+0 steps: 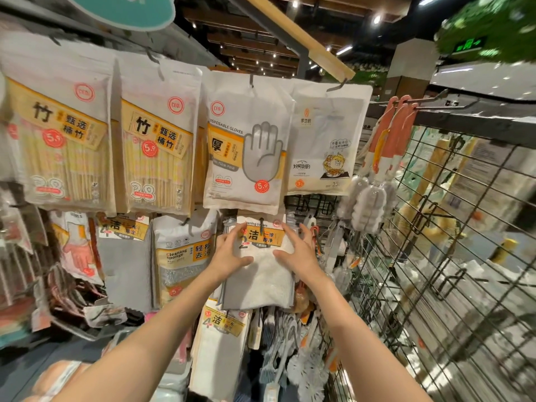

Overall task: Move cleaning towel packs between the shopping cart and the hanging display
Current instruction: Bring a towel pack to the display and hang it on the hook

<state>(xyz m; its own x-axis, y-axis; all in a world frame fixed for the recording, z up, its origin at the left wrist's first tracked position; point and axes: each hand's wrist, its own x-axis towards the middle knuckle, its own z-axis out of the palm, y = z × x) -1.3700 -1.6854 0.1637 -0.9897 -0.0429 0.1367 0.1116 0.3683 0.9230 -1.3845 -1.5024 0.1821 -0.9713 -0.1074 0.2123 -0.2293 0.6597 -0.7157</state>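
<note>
Two forearms rise from the bottom edge of the head view, both bare from the elbow region to the wrist, with no sleeve, cuff, watch or band showing on either. The left hand [230,253] is ungloved, its fingers slim with short, plain nails and no rings visible. The right hand [295,250] is likewise bare, ungloved, with short unpainted nails and no jewellery to be seen. Both arms are slender and smooth in outline, tapering evenly toward narrow wrists. The upper arms and any clothing on them lie outside the frame.
</note>
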